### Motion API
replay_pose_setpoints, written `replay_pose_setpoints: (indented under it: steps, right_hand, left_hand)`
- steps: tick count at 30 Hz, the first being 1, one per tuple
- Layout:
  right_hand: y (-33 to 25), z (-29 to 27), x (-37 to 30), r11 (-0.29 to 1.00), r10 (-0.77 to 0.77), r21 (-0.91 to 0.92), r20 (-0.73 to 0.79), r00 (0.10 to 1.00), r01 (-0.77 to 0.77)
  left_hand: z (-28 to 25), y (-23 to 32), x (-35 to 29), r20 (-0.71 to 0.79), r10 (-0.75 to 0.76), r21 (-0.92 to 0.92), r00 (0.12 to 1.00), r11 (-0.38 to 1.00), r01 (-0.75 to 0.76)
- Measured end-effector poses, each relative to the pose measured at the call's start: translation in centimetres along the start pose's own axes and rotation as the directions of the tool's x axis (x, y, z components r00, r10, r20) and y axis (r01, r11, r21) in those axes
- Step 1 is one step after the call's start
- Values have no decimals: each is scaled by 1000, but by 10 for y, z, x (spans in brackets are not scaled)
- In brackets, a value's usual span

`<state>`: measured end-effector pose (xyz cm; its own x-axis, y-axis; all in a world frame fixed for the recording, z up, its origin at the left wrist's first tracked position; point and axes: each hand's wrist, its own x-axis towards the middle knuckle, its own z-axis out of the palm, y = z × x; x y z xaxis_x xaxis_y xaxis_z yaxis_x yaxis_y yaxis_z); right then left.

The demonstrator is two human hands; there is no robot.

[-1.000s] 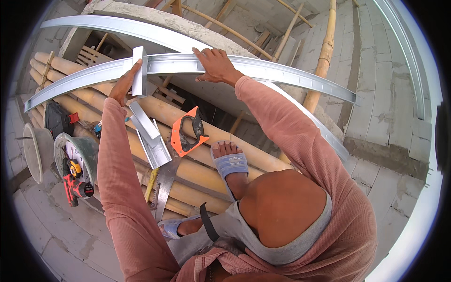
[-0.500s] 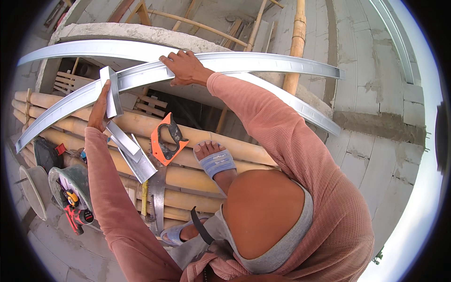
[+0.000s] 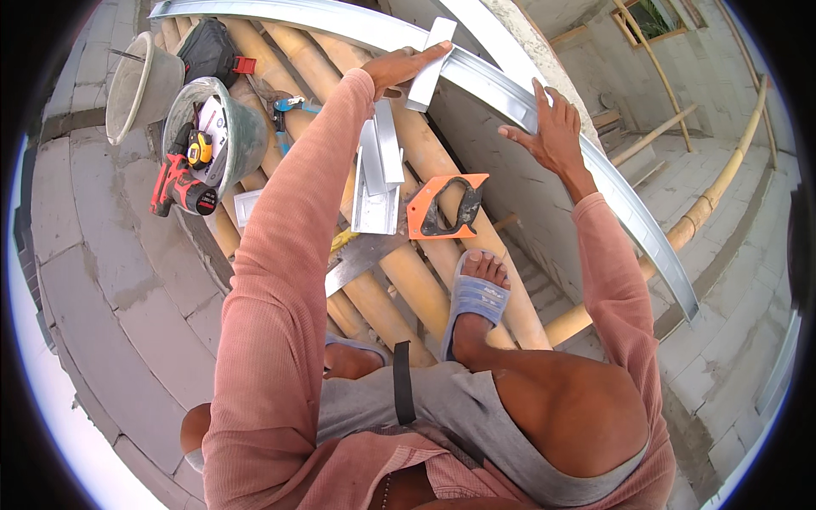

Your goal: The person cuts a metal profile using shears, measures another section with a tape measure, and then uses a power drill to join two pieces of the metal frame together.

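Observation:
A long silvery metal channel (image 3: 489,85) runs slanting across the upper part of the view. My left hand (image 3: 398,70) grips a short metal channel piece (image 3: 432,66), which lies crosswise against the long one, its index finger stretched along the piece. My right hand (image 3: 551,136) is at the long channel's edge, fingers and thumb spread; whether it touches the metal is hard to tell. Below my left hand, more short channel offcuts (image 3: 376,204) lie on bamboo poles. An orange-handled handsaw (image 3: 422,206) rests beside them, its blade (image 3: 361,259) partly under the offcuts.
My sandalled foot (image 3: 478,297) stands on the bamboo poles (image 3: 416,285). At left are a bucket (image 3: 246,127) with a red power tool (image 3: 183,183) and yellow tape measure (image 3: 200,149), another bucket (image 3: 127,93), and a black case (image 3: 208,53). A second long channel (image 3: 489,34) lies beyond.
The view has turned, so the buckets and poles now appear higher up. My right hand has loosened from the long channel and spread its fingers. My left hand stays at the short piece.

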<state>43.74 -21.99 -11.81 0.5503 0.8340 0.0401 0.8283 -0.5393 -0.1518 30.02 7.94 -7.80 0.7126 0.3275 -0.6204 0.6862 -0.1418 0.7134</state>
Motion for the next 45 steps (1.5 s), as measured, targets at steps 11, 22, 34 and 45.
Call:
replay_pose_setpoints:
  steps: [11,22,34,45]
  right_hand:
    - [-75,-25,-10,889,-107,438,-82,991,132]
    - [-149,-8,64,37,113,789,607,787,-614]
    - [-129,-23,44,-149,-68,777,609,790,-612]
    - [-131,-11,11,-194,-223,740,606,764,-644]
  left_hand:
    - [10,1,14,-56,38,58,998,998,-34]
    - [3,12,2,-148,47,116,988,993,-30]
    - [81,-66,-150,-474,-234,110,849,941,321]
    - [48,-112,-134,-238,-195,-153,952,975,161]
